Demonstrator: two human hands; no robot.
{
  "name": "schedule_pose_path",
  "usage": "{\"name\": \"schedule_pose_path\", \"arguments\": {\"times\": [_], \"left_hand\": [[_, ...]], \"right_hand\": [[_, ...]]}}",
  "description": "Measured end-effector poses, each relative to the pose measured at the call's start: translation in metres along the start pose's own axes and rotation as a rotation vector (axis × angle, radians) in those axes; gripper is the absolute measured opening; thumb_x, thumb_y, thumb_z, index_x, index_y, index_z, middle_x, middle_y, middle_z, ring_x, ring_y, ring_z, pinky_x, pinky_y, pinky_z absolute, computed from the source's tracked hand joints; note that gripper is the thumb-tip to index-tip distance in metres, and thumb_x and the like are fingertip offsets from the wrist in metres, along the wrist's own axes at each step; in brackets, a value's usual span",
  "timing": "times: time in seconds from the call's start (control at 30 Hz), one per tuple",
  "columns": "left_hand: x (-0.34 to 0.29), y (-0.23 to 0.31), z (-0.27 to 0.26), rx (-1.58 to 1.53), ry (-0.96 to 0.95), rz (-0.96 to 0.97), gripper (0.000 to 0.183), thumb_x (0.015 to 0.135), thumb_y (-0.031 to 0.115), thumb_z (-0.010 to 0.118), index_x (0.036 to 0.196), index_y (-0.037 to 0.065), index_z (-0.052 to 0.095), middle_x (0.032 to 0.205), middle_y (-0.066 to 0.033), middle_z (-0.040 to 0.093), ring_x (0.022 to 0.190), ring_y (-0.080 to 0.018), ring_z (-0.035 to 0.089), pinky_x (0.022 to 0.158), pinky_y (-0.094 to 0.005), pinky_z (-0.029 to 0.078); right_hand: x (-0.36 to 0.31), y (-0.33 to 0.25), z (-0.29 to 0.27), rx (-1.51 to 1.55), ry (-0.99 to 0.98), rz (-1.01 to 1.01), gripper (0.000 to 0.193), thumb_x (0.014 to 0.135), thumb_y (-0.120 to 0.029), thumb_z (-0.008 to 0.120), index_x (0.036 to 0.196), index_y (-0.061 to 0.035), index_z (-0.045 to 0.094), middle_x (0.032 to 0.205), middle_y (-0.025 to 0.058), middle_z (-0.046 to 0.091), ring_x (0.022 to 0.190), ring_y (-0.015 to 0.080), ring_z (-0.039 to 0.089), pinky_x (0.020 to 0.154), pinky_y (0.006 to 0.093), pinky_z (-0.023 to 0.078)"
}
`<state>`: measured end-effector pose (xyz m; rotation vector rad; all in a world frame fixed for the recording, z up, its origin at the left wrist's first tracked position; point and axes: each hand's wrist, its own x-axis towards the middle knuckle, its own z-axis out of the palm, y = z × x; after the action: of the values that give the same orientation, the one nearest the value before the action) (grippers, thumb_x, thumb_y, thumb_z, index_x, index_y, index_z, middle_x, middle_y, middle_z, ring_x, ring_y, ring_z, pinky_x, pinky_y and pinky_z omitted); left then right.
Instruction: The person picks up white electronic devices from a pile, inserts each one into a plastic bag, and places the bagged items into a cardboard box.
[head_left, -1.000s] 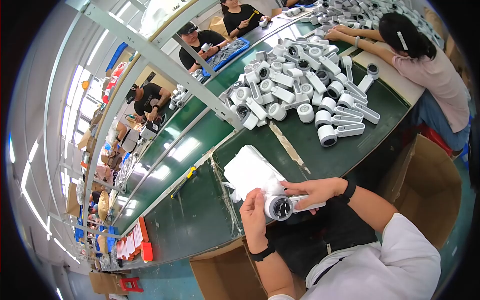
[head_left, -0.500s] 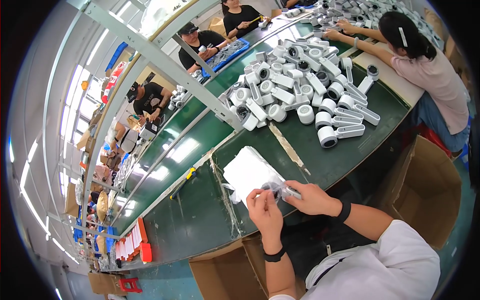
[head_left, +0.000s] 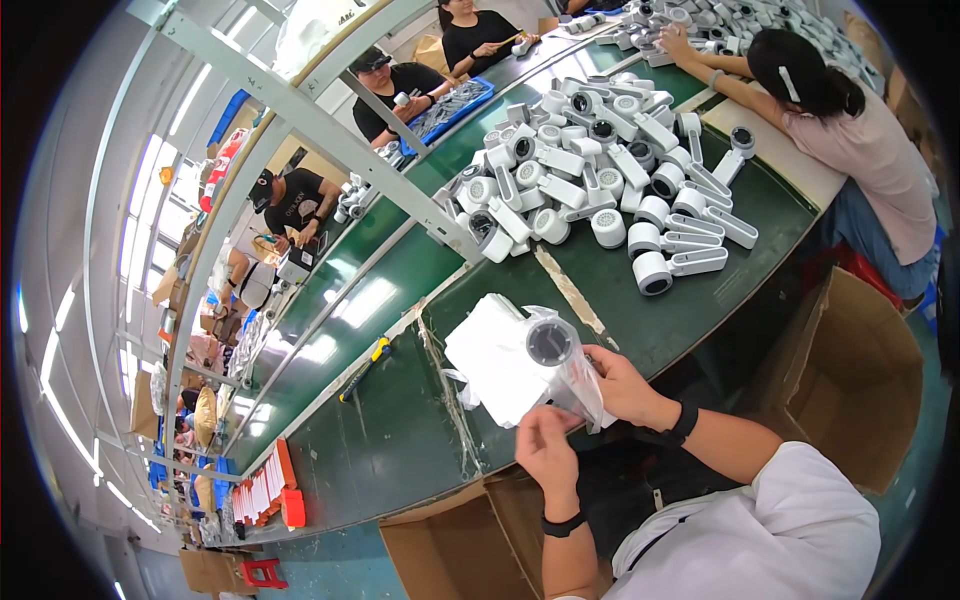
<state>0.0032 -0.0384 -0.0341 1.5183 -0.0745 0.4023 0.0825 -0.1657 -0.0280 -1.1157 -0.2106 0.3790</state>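
A white hair dryer (head_left: pixel 549 343), its round grey end facing up, is partly inside a clear plastic bag (head_left: pixel 583 388). My right hand (head_left: pixel 627 388) is closed around its side through the film. Lower down, my left hand (head_left: pixel 548 445) has its fingers pinched together at the bag's lower edge. Under and beside them lies a stack of white sheets or flat bags (head_left: pixel 490 365) on the green table. Beyond the stack is a big heap of similar white hair dryers (head_left: pixel 560 175), with several lined up at its near right edge.
A yellow-handled cutter (head_left: pixel 365 370) lies left of the stack. Open cardboard boxes stand below the table, at the right (head_left: pixel 850 370) and front (head_left: pixel 450 545). A metal frame (head_left: pixel 330 130) rises at the left. A person in pink (head_left: pixel 860 160) sits at the far right; others work across the table.
The hair dryer's round end has come up and away from me, over the white stack. My left hand has moved down and right along the bag. My right hand has shifted slightly.
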Motion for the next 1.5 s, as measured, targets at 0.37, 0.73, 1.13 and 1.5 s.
{"name": "schedule_pose_path", "arguments": {"times": [0.37, 0.73, 1.13, 1.5], "left_hand": [[0.001, -0.006, -0.007, -0.621, -0.069, -0.470, 0.046, 0.100, 0.023, 0.053, 0.141, 0.008, 0.037, 0.132, -0.0101, 0.053, 0.108, -0.0246, 0.059, 0.082, -0.0399, 0.053], [0.007, 0.007, -0.030, -0.644, 0.166, -0.283, 0.049, 0.097, 0.016, 0.058, 0.141, 0.013, 0.038, 0.132, -0.0099, 0.052, 0.107, -0.0292, 0.057, 0.075, -0.0436, 0.053], [0.020, 0.011, -0.203, 0.658, 0.876, -0.370, 0.046, 0.085, 0.014, 0.068, 0.123, -0.007, 0.053, 0.106, -0.0171, 0.064, 0.089, -0.0274, 0.065, 0.065, -0.0361, 0.057], [0.054, 0.007, -0.160, 1.395, 0.778, 0.002, 0.058, 0.077, 0.026, 0.076, 0.124, 0.001, 0.054, 0.121, -0.0198, 0.056, 0.109, -0.0372, 0.054, 0.092, -0.0471, 0.045]], "right_hand": [[-0.010, -0.007, 0.027, -0.532, 0.314, -0.390, 0.031, 0.085, -0.009, 0.062, 0.114, -0.0032, 0.057, 0.098, 0.0135, 0.060, 0.078, 0.0278, 0.061, 0.068, 0.0347, 0.049], [-0.024, 0.006, 0.008, -0.846, 0.307, -0.698, 0.014, 0.082, -0.006, 0.066, 0.096, -0.0048, 0.069, 0.075, 0.0111, 0.065, 0.067, 0.0296, 0.065, 0.058, 0.0355, 0.052], [-0.003, -0.076, -0.125, -1.472, 0.607, -0.695, 0.031, 0.073, -0.010, 0.069, 0.104, -0.0050, 0.065, 0.103, 0.0112, 0.065, 0.097, 0.0314, 0.059, 0.082, 0.0404, 0.048], [0.000, -0.066, -0.175, -1.609, 0.446, -0.554, 0.031, 0.070, -0.002, 0.070, 0.099, -0.0047, 0.062, 0.096, 0.0116, 0.056, 0.088, 0.0321, 0.058, 0.075, 0.0422, 0.046]]}}
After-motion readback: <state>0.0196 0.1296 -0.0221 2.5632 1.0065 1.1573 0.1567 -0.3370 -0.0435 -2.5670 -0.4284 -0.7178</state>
